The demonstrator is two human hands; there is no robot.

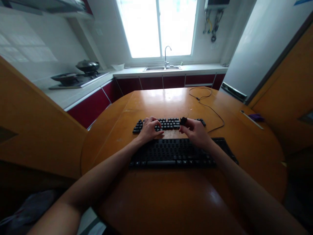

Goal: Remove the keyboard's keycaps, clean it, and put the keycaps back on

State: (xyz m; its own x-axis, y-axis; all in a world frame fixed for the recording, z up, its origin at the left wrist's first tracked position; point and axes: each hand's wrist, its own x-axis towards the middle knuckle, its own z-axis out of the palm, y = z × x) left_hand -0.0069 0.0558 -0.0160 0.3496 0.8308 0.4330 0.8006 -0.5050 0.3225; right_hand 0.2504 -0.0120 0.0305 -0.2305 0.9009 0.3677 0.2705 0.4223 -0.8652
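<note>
A black keyboard (163,151) lies on the table in front of me, its bottom row of keys in place and most of the area above bare of caps. Just behind it, loose black keycaps (170,123) are laid out in rows on the wood. Over the left part of these rows is my left hand (149,129), thumb and forefinger curved apart; whether it touches the caps I cannot tell. My right hand (197,131) pinches a black keycap (183,121) above the right part of the rows, with its wrist over the keyboard.
A thin cable (216,114) loops across the right rear of the round wooden table (110,147). Farther right lie a pale stick (251,119) and a purple item (256,117). Beyond stand a counter with a sink (155,68), a stove with pans (88,65) and a fridge (254,42).
</note>
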